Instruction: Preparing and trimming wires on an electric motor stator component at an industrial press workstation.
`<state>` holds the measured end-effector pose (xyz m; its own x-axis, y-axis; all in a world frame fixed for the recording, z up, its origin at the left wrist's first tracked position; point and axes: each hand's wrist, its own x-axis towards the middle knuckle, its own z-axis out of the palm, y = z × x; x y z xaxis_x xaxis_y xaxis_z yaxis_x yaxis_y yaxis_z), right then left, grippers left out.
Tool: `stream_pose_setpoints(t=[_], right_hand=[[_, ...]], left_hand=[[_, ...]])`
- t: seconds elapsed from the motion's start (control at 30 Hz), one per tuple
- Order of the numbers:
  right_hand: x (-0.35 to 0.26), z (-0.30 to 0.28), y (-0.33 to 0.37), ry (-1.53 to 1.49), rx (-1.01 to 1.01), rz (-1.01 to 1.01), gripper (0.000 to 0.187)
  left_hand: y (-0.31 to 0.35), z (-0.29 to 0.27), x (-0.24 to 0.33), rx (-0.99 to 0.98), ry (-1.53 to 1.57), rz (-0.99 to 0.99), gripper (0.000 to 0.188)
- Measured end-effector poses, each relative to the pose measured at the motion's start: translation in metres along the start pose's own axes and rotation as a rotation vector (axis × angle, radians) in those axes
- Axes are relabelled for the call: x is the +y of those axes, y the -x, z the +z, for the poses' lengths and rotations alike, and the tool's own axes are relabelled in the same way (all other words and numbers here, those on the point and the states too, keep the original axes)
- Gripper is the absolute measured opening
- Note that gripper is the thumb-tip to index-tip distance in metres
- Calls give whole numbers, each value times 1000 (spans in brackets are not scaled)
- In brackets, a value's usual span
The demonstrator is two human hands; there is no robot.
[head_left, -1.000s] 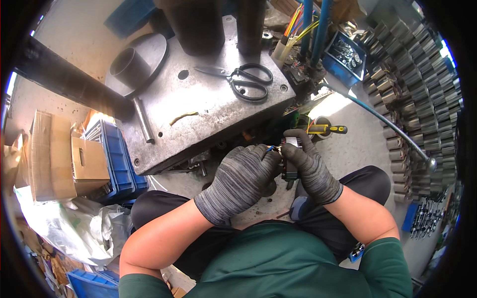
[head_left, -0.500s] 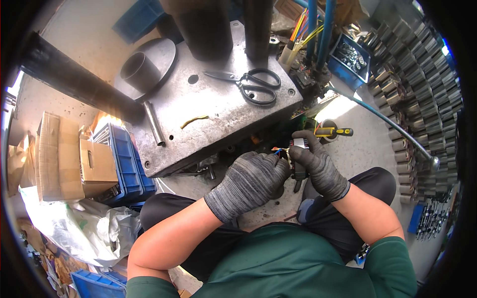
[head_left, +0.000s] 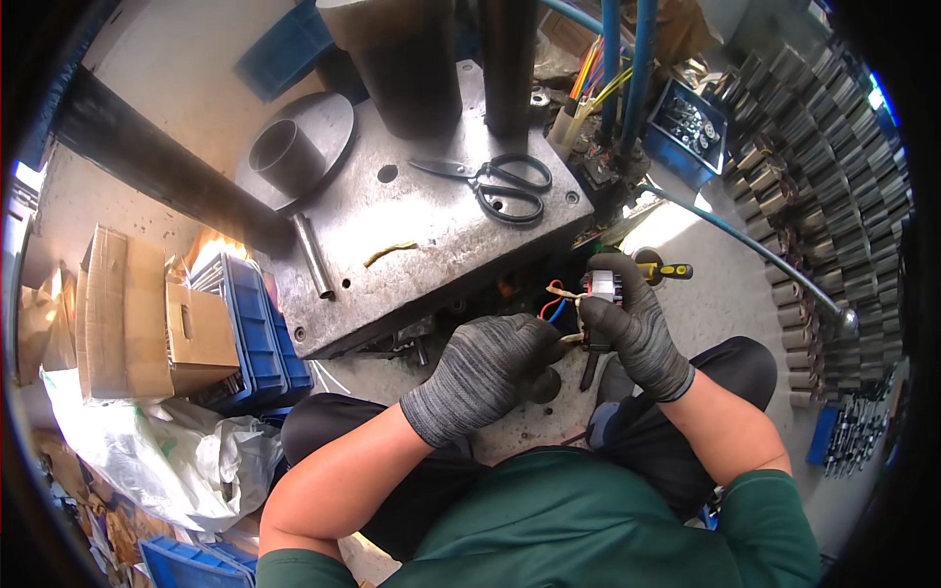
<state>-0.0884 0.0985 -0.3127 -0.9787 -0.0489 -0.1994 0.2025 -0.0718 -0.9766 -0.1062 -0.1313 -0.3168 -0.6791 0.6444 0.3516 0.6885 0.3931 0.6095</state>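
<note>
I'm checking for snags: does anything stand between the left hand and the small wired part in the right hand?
No separate object visibly does. Between the left hand and the wired part in the right hand show only red and blue wires and tan strands; whether the left hand grips any is unclear.

From here I see the metal worktop carrying scissors at two o'clock, a tan strip at seven, a metal cylinder at eight, a disc at ten.
</note>
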Motion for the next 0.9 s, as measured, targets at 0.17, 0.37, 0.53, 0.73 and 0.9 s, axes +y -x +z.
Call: stream_pose_setpoints(t=[0.17, 0.37, 0.53, 0.73, 0.9], right_hand=[[5, -11, -8, -63, 71, 61, 65], [3, -10, -4, -140, 50, 182, 64], [-2, -11, -4, -117, 43, 196, 64], [-2, -17, -11, -56, 28, 93, 62], [-3, -19, -13, 1, 6, -19, 62]], left_hand=[[-8, -15, 0, 110, -34, -15, 41], [-11, -13, 5, 166, -52, -30, 35], [-8, -12, -5, 201, -44, -11, 31], [-5, -19, 7, 78, -45, 54, 25], [3, -10, 9, 100, 269, -186, 18]])
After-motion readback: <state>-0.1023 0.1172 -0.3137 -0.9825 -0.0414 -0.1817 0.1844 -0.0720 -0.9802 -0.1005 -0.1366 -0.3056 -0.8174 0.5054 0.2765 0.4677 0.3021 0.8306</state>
